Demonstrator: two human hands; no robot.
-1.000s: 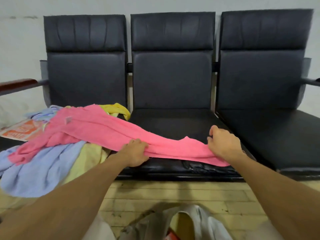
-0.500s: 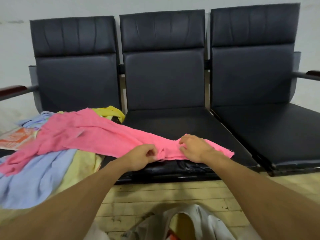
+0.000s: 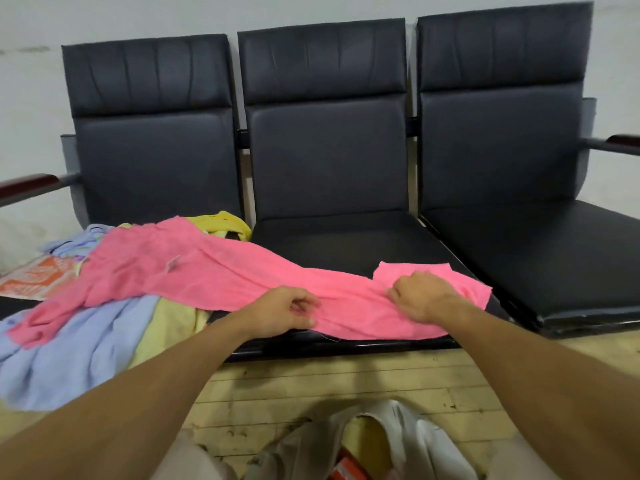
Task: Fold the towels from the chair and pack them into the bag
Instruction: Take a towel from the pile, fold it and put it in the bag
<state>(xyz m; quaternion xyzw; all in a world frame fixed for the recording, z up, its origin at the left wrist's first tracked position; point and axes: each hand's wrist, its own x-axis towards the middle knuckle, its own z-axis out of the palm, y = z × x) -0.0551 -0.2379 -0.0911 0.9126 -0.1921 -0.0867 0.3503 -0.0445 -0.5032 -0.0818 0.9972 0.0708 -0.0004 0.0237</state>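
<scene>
I see the pink towel (image 3: 225,282) across the bench (image 3: 346,244), its left end over the blue towel (image 3: 69,348). My left hand (image 3: 280,311) pinches its near edge. Right hand (image 3: 419,299) fingers are curled on it, probably gripping. Risk: pulling right drags the blue towel onto the floor (image 3: 311,382).

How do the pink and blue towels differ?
The pink towel stretches onto the middle seat; the blue towel is bunched, hanging off the left seat. The pink towel is gripped by left hand and right hand; the blue towel lies untouched, partly beneath it. Both are unfolded.
</scene>
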